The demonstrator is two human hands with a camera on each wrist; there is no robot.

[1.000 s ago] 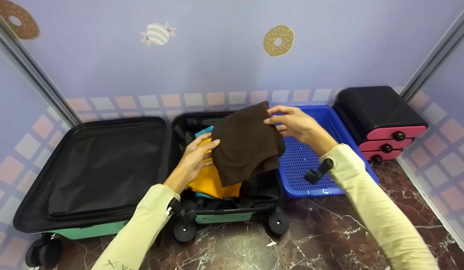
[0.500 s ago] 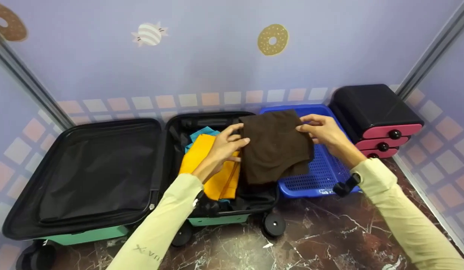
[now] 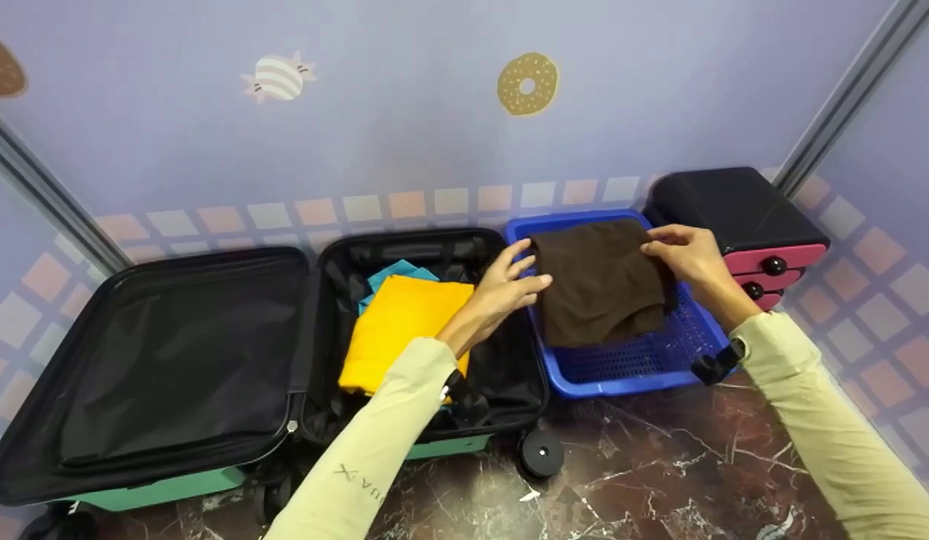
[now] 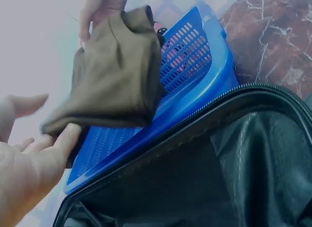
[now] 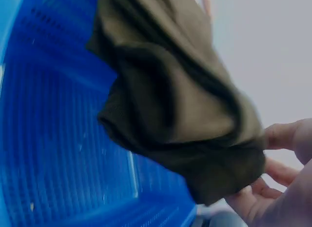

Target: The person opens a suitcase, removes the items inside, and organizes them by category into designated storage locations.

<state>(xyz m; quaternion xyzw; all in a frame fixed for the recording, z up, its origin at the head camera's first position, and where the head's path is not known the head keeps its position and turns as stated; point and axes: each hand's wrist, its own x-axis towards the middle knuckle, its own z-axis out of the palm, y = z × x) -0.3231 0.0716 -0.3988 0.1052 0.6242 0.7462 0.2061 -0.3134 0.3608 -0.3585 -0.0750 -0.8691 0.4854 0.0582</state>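
Fingers of both hands hold a folded brown cloth above a blue basket. Right hand: thumb and fingers pinch the cloth's upper right corner, the grip narrow. Left hand: the thumb lies on the cloth's left margin, with the corner between it and the fingers; the outer fingers are spread. From the right hand the cloth extends leftward, and from the left hand rightward; its upper edge runs between the two, both about equally near. Its outline is nearly square, with no long axis clearly evident. Whether its underside touches the basket floor cannot be told. Left of the basket, an open suitcase contains a yellow cloth, beneath which a light-blue cloth projects. Behind the right hand, beside the basket, is a black drawer unit with pink fronts. Obstruction: the basket's left rim passes beneath the cloth's left margin and is the edge most likely to catch it.
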